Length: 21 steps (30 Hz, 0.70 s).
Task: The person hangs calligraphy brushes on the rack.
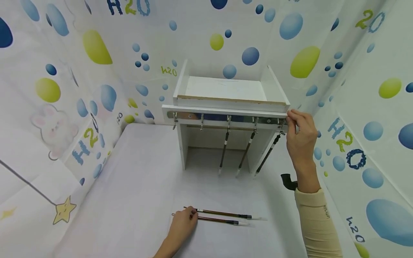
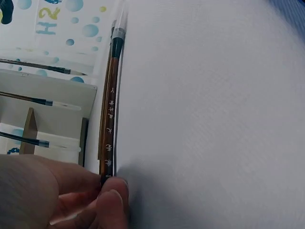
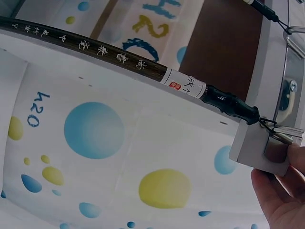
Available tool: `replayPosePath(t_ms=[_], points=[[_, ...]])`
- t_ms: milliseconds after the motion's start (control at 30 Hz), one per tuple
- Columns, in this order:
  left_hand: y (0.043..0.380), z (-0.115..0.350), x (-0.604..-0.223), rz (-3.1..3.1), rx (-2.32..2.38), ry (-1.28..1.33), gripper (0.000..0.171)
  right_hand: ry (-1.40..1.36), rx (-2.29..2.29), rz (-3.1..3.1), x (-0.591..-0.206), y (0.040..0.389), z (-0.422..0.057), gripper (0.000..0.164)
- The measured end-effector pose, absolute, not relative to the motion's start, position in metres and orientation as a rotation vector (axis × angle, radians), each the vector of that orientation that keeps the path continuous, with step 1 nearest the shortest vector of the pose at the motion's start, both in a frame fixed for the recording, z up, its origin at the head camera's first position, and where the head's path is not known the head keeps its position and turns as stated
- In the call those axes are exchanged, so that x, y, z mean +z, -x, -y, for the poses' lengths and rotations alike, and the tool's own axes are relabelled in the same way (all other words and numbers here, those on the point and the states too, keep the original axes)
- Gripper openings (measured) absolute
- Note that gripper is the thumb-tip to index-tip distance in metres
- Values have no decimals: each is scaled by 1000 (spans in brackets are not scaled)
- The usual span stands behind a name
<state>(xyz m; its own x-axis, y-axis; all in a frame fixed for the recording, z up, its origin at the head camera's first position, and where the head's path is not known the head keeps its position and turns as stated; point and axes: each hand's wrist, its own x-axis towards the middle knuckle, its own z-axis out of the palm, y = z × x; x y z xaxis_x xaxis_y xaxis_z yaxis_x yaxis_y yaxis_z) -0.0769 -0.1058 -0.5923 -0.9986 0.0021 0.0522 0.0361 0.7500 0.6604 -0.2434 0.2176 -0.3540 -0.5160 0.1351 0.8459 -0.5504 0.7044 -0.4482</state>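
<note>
My left hand is low at the centre, thumb and fingers pinching the handle end of a calligraphy brush with a pale tip. Another calligraphy brush lies right alongside it on the white surface. Up at the right, my right hand grips the end of the white hook rail on a small shelf. By its fingertips, a dark brush with a white label hangs by a loop from the last hook. Two more brushes, a middle one and a left one, hang from neighbouring hooks.
The white shelf has an open compartment on top and stands at the back of the white surface. Two hooks at the left, one an end hook, carry nothing. Sheets printed with bubbles surround the workspace.
</note>
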Motion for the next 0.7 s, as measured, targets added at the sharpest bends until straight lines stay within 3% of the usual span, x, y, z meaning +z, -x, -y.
replayPosePath(t_ms=[367, 700], points=[[82, 110, -588, 2846, -991, -288, 14, -312, 887, 1933, -357, 243, -218, 22], [92, 130, -580, 2875, -946, -428, 20, -286, 881, 1936, -356, 244, -217, 21]])
